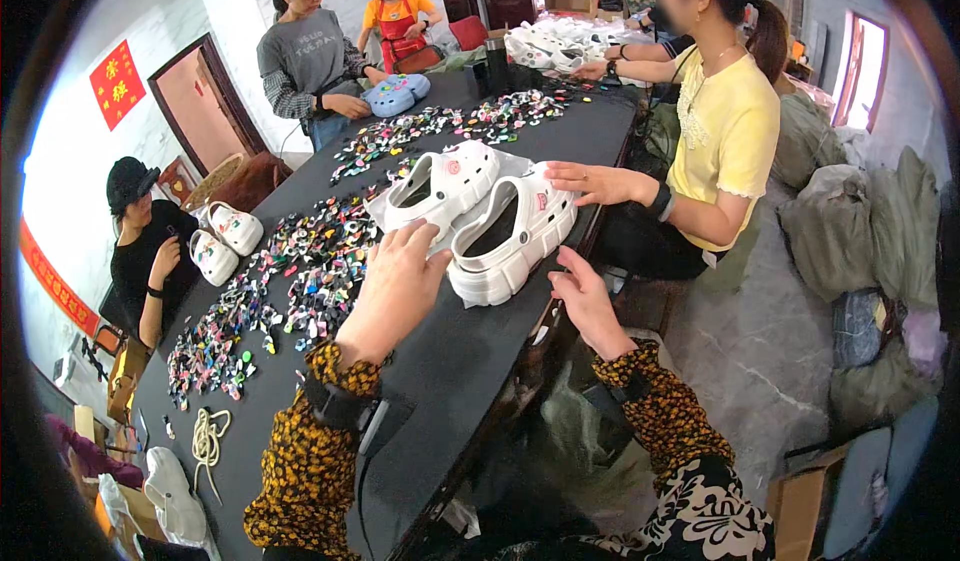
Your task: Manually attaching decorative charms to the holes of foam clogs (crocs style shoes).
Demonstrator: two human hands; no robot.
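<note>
A pair of white clogs stands side by side on a clear plastic bag on the black table: the left clog (pixel 440 186) and the right clog (pixel 515 231), each with a small red charm on its upper. My left hand (pixel 395 286) is at the heel of the left clog, fingers stretched out and seeming to touch it. Beside the right clog, at the table's edge, my right hand (pixel 590 306) hovers with fingers apart, holding nothing. A co-worker's hand (pixel 600 183) in front of a yellow top rests at the toe of the right clog.
Many colourful shoe charms (pixel 320 251) lie spread over the black table (pixel 440 391). White clogs with charms (pixel 225 241) stand at the left; a person opposite handles a blue clog (pixel 397 94). A beige cord (pixel 208 446) lies near left. Sacks (pixel 840 231) line the right wall.
</note>
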